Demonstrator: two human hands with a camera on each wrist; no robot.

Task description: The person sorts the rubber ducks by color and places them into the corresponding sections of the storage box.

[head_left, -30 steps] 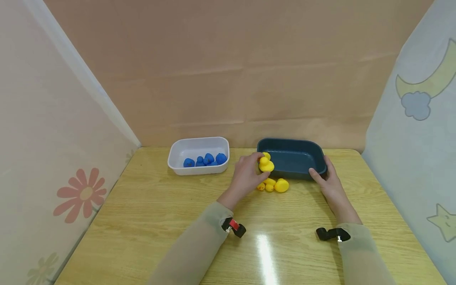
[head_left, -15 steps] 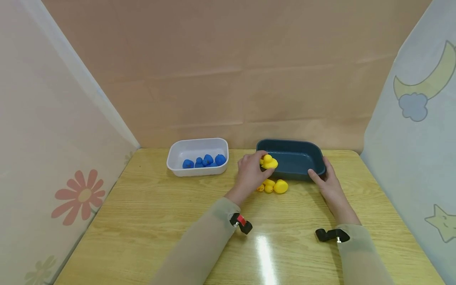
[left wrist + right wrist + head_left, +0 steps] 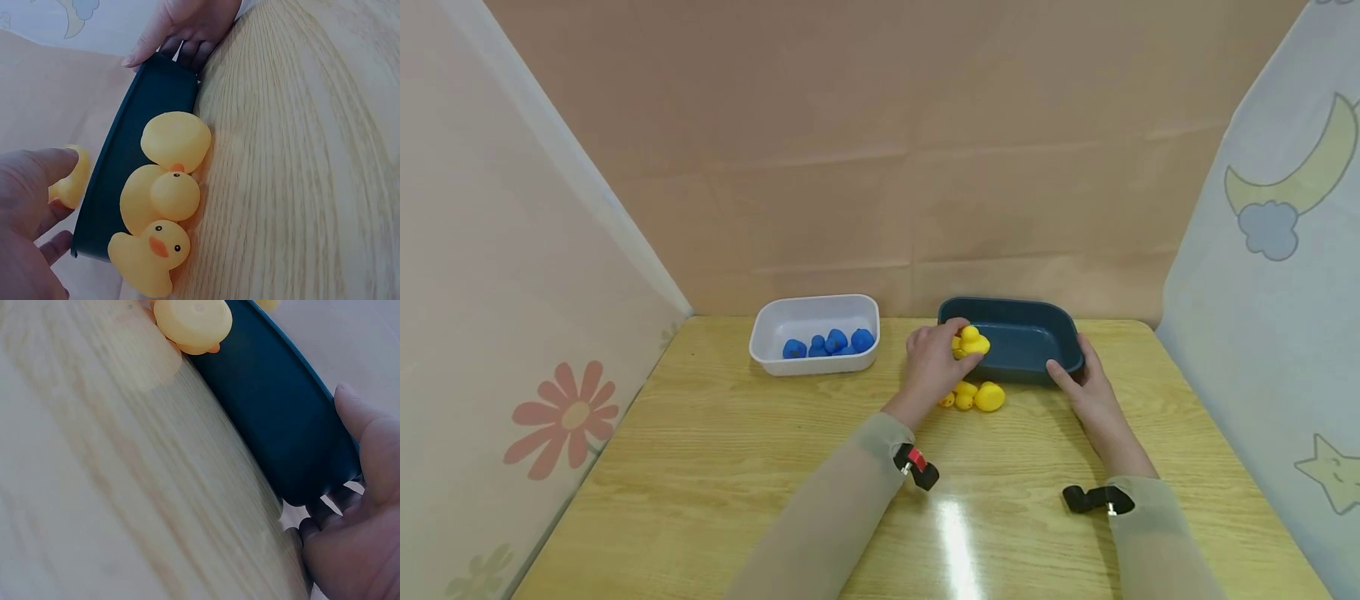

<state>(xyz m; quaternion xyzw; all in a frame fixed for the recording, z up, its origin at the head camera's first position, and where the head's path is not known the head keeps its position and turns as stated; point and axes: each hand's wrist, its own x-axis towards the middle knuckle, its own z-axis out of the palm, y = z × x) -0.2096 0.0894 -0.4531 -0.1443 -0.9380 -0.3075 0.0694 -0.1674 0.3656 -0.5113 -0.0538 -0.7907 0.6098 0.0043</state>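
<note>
My left hand (image 3: 934,357) reaches over the near left rim of a dark teal tray (image 3: 1026,333). Between its thumb and fingers it pinches a yellow rubber duck (image 3: 974,342), also visible past the thumb in the left wrist view. More yellow shows beside that duck, partly hidden by the hand. My right hand (image 3: 1088,387) grips the tray's right end, thumb at the rim and fingers around the outer wall. Several yellow rubber ducks (image 3: 175,144) lie in a row on the table against the tray's near wall; one of them (image 3: 194,322) appears in the right wrist view.
Left of the teal tray stands a white tray (image 3: 760,346) with several blue rubber ducks (image 3: 837,340) inside. Both trays sit near the back edge of the wooden table (image 3: 700,467), close to a brown backdrop (image 3: 850,225). Printed cloths hang on both sides.
My left hand has moved a little to the right with the duck, from the tray's near left rim to farther over its inside. The right hand keeps its grip on the tray.
</note>
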